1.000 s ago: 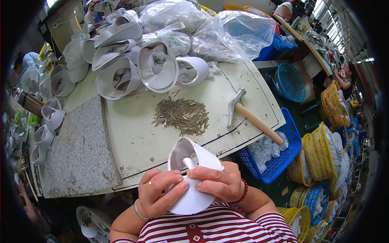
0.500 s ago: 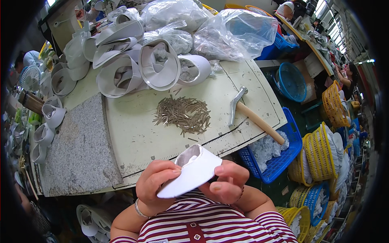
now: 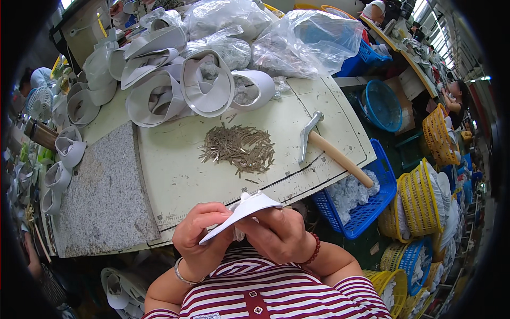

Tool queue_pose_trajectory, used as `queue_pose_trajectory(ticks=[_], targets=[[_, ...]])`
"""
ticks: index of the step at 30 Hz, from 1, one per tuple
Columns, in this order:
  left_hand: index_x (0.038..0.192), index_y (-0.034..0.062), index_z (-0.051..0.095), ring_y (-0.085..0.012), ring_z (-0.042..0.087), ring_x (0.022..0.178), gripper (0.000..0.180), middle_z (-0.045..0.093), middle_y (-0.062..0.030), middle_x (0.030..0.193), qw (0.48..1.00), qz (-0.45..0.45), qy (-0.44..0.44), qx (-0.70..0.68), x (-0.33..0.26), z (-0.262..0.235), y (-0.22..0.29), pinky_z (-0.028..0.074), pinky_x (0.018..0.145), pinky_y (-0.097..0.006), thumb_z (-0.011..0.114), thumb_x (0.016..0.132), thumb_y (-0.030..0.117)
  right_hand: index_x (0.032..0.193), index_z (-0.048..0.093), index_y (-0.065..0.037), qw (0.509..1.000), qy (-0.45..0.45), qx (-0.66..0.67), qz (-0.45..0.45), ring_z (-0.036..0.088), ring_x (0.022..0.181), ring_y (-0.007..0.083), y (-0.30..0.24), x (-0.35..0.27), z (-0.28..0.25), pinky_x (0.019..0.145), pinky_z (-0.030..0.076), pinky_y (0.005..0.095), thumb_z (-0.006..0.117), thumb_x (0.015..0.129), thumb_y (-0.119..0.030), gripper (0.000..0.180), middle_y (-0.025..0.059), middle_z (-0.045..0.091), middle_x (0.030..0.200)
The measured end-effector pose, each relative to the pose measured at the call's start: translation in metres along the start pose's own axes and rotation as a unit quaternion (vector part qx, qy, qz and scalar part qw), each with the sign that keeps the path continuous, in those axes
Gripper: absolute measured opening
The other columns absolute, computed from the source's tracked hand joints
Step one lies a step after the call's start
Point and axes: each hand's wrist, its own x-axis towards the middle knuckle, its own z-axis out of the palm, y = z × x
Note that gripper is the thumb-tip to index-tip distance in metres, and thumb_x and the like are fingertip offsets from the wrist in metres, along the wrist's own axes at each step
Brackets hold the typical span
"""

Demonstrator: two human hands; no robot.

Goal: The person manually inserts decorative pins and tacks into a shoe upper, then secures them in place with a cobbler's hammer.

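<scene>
White cap visor piece (image 3: 241, 212), held just before the near edge of the desk (image 3: 175, 175) with left hand (image 3: 199, 234) and right hand (image 3: 279, 234) fingers closed on its edges; apparently light, thin, bendable, best pinched at the rim.

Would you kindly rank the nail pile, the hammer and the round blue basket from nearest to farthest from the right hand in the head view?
From the right hand:
1. Nail pile, just ahead, mid-table.
2. Hammer, ahead and to the right, at the table edge.
3. Round blue basket, far right, beyond the table.
</scene>
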Motion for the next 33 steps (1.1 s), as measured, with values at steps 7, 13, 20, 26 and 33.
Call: queue_pose_trajectory(ticks=[7, 13, 20, 26, 33], targets=[[0.096, 0.0025, 0.067, -0.0146, 0.064, 0.075, 0.020, 0.068, -0.0131, 0.093, 1.000, -0.013, 0.023, -0.011, -0.002, 0.003, -0.006, 0.050, 0.064, -0.023, 0.075, 0.079, -0.006, 0.109, 0.069, 0.002, 0.997, -0.060, 0.029, 0.026, 0.069, 0.080, 0.0238, 0.007, 0.000, -0.007, 0.062, 0.059, 0.0316, 0.068, 0.075, -0.005, 0.034, 0.0146, 0.066, 0.104], [0.094, 0.0022, 0.066, -0.0149, 0.063, 0.074, 0.017, 0.068, -0.0127, 0.092, 1.000, -0.019, 0.015, -0.005, -0.004, 0.002, -0.007, 0.050, 0.065, -0.024, 0.075, 0.080, -0.003, 0.105, 0.069, 0.003, 0.997, -0.049, 0.048, 0.023, 0.070, 0.082, 0.0263, 0.009, -0.004, -0.003, 0.064, 0.060, 0.0334, 0.068, 0.077, -0.002, 0.029, 0.0177, 0.067, 0.104], [0.100, 0.0011, 0.067, -0.0158, 0.064, 0.079, 0.018, 0.068, -0.0116, 0.094, 0.999, -0.034, 0.001, -0.024, -0.004, 0.002, -0.009, 0.051, 0.069, -0.025, 0.074, 0.083, 0.001, 0.095, 0.065, 0.001, 0.990, -0.033, 0.125, 0.064, 0.070, 0.077, 0.0287, 0.006, -0.004, -0.003, 0.060, 0.059, 0.0334, 0.073, 0.073, 0.002, 0.023, 0.0202, 0.066, 0.102], [0.109, -0.0009, 0.069, -0.0148, 0.064, 0.083, 0.024, 0.067, -0.0111, 0.102, 0.988, -0.126, -0.043, -0.075, -0.004, -0.002, -0.013, 0.051, 0.072, -0.026, 0.072, 0.086, 0.003, 0.076, 0.053, -0.006, 0.980, -0.010, 0.162, 0.116, 0.070, 0.075, 0.0242, 0.004, -0.009, 0.001, 0.057, 0.055, 0.0292, 0.075, 0.075, 0.007, 0.025, 0.0209, 0.067, 0.102], [0.106, -0.0030, 0.070, -0.0102, 0.063, 0.082, 0.016, 0.066, -0.0106, 0.105, 0.963, -0.193, -0.062, -0.177, -0.002, -0.004, -0.017, 0.051, 0.066, -0.021, 0.066, 0.090, -0.001, 0.068, 0.044, -0.007, 0.971, -0.006, 0.184, 0.152, 0.066, 0.069, 0.0165, 0.004, -0.011, 0.004, 0.054, 0.052, 0.0251, 0.075, 0.075, 0.008, 0.035, 0.0220, 0.066, 0.107]])
